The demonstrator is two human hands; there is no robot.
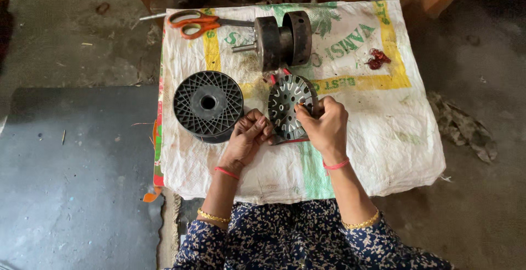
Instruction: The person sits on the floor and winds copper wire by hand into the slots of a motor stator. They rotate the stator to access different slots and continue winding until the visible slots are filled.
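Two hands held a round slotted metal core upright on a cloth-covered surface.

The left hand (pixel 247 137) closed its fingers around the lower left edge of the grey, round, slotted metal core (pixel 290 105), probably to keep it from rolling, because it stood tilted on its rim. The right hand (pixel 324 125) was clenched at the right edge of the core, with fingertips pinched at one slot; if something thin was between them, I could not tell. The core rested on the white woven sack (pixel 383 138) that covered the surface, in the middle, just in front of the person. A black plastic spool (pixel 208 104) lay flat just beside the left hand, within easy reach. Farther away lay a dark metal drum with a shaft (pixel 282 41), orange-handled scissors (pixel 193 22) and a small red crumpled piece (pixel 377 58).
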